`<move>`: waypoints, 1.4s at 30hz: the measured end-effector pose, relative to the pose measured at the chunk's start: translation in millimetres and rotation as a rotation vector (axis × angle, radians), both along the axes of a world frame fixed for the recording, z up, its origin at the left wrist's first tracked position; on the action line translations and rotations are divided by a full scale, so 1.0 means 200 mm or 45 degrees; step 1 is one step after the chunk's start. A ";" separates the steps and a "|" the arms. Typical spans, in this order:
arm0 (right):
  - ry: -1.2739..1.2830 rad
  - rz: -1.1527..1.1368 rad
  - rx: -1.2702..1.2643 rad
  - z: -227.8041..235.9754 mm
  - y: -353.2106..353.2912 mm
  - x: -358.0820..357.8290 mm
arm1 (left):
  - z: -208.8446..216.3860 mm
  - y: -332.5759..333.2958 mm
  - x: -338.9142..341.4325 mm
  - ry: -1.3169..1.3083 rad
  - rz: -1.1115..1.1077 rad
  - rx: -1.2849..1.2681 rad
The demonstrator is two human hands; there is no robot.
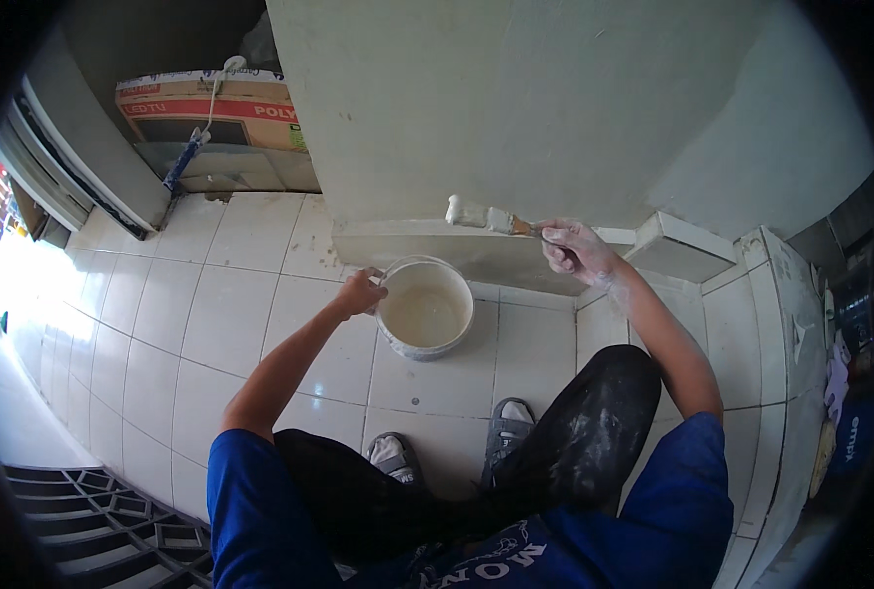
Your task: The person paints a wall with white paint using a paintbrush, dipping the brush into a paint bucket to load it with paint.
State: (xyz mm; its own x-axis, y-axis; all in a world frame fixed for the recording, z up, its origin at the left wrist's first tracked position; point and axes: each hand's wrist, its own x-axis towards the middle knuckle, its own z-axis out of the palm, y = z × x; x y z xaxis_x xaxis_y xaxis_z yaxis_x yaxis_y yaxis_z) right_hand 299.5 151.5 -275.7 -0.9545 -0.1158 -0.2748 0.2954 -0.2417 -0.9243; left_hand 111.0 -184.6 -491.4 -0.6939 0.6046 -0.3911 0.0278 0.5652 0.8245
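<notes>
My left hand (pixel 361 292) grips the left rim of a white plastic bucket (pixel 425 346), which stands on the tiled floor in front of my feet. Pale, whitish liquid lies in the bottom of the bucket. Out to the right, my right hand (pixel 576 251) is closed round the handle of a paintbrush (pixel 486 215). Its bristles point left and are thickly coated in white, and white smears cover my fingers and wrist. The brush is held in front of the pale grey-green wall (pixel 516 108), higher than the bucket; whether it touches the wall I cannot tell.
A paint roller (pixel 190 157) with a blue handle leans against a cardboard TV box (pixel 211 113) at the far left. White tiled ledges (pixel 687 245) run along the wall to the right. A dark metal grille (pixel 113 530) lies at the lower left. Bright light enters through a doorway (pixel 34 265).
</notes>
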 end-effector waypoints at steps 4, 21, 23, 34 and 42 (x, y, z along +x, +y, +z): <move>0.054 -0.048 0.085 0.05 0.01 -0.01 | -0.10 0.00 -0.02 0.027 0.157 0.060; 0.699 -0.674 0.764 0.95 -0.10 0.03 | -0.19 -0.13 -0.13 0.255 -0.233 -0.405; 0.971 -0.801 1.218 1.18 -0.18 -0.01 | -0.35 -0.29 -0.17 0.728 -0.549 -0.658; 1.538 -1.061 2.699 1.53 -0.21 -0.21 | -0.35 -0.22 -0.20 0.232 -0.774 -0.879; 1.062 -0.501 3.106 1.38 -0.40 -0.20 | -0.39 -0.23 -0.18 0.304 -0.876 -0.841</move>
State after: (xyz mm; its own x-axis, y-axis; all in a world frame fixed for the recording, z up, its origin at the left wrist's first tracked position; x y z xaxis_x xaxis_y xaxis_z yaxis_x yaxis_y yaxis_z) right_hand 258.6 72.2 1.1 -0.7782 -0.2250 0.5863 0.1659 0.8268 0.5374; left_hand 75.4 -230.0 -569.8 -0.3772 0.6166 -0.6910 0.6481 0.7087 0.2786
